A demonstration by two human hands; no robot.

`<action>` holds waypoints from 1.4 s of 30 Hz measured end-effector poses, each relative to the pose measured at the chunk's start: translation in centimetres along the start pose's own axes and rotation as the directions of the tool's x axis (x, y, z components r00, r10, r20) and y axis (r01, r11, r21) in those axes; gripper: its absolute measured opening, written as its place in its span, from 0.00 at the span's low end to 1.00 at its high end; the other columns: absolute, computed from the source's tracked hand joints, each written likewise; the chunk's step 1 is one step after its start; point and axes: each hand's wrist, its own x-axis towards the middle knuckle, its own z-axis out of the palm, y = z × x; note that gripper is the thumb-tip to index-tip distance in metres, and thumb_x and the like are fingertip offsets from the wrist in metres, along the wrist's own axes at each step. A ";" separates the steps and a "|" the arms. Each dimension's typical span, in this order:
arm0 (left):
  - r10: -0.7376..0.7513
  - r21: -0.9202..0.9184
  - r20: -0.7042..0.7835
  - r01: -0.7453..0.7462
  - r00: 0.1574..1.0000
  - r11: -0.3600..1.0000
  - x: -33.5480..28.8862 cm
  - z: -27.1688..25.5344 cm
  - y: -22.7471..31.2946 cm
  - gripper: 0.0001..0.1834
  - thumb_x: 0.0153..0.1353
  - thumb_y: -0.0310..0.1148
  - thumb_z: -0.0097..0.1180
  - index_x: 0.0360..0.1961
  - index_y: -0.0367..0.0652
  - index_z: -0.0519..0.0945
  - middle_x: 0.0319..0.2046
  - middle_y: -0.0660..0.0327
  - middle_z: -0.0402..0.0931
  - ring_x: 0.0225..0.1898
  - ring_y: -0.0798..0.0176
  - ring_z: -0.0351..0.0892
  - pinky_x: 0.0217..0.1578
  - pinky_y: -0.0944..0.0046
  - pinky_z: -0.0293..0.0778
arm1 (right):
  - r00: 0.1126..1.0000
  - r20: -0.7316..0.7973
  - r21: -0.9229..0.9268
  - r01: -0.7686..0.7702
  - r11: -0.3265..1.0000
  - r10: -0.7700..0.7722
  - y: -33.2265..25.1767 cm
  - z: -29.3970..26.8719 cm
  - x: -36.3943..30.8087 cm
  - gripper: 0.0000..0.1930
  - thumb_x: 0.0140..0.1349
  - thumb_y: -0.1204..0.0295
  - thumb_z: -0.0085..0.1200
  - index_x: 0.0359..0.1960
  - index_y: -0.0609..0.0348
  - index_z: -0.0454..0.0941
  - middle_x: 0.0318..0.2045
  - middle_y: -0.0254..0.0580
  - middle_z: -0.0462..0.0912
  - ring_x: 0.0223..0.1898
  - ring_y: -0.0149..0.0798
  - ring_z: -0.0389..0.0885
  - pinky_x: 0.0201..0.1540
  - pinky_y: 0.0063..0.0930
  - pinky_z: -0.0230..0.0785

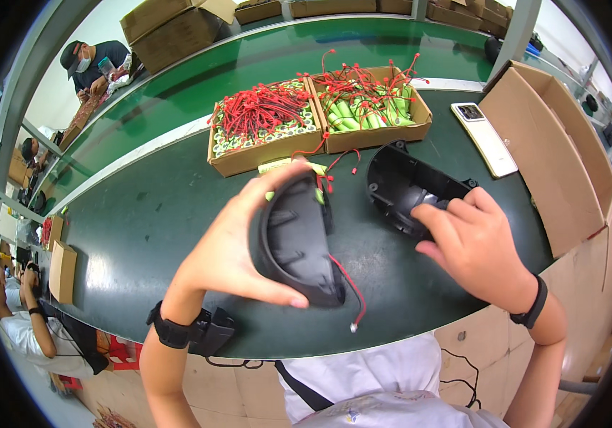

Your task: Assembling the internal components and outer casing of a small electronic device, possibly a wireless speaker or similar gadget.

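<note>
My left hand is wrapped around a black half-round plastic shell, tilted with its hollow side showing. From its lower right edge hangs a red wire ending in a small white connector. My right hand has its fingers curled onto a second black plastic shell, whose open inside faces up; its fingertips reach inside over the near rim. Just beyond my left fingertips lie green battery cells with red leads, partly hidden by the hand and shell.
Two cardboard boxes stand behind my hands: one holds tightly packed wired cells, the other loose green cells. A phone and a large open carton are at right. Beyond runs a green conveyor. Several people are at left.
</note>
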 end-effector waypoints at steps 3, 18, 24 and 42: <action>-0.099 0.138 0.085 0.087 0.991 0.987 0.8 1.9 0.7 0.66 0.23 0.45 0.77 0.67 0.37 0.55 0.64 0.50 0.58 0.65 0.53 0.58 0.64 0.58 0.52 | 0.991 0.120 0.064 -0.067 0.996 0.059 1.4 -0.4 -1.0 0.21 0.42 0.67 0.65 0.39 0.56 0.73 0.23 0.32 0.73 0.28 0.36 0.72 0.35 0.30 0.60; 0.154 0.396 -0.004 -0.140 0.988 0.907 0.0 3.6 5.1 0.22 0.35 0.43 0.73 0.33 0.46 0.82 0.42 0.58 0.79 0.55 0.45 0.71 0.57 0.43 0.58 | 0.978 0.181 0.795 -0.206 0.570 0.101 -2.4 -0.9 -0.5 0.22 0.55 0.69 0.60 0.48 0.66 0.69 0.37 0.51 0.78 0.35 0.48 0.79 0.38 0.35 0.71; 0.127 0.391 0.023 -0.126 0.992 0.912 -0.2 4.6 4.3 0.18 0.38 0.33 0.72 0.33 0.44 0.82 0.38 0.61 0.79 0.53 0.49 0.74 0.58 0.41 0.59 | 0.878 0.478 0.878 -0.478 0.012 -0.015 -4.6 1.7 0.0 0.14 0.62 0.72 0.53 0.43 0.69 0.67 0.32 0.51 0.76 0.35 0.48 0.78 0.37 0.39 0.69; 0.104 0.265 0.087 -0.123 0.991 0.956 -0.3 3.5 3.6 0.16 0.42 0.30 0.69 0.35 0.44 0.80 0.41 0.60 0.76 0.54 0.52 0.71 0.60 0.35 0.55 | 0.965 -0.145 0.311 0.254 0.916 -0.218 -2.1 -1.3 5.4 0.11 0.42 0.69 0.63 0.23 0.56 0.72 0.19 0.34 0.65 0.19 0.37 0.70 0.20 0.30 0.60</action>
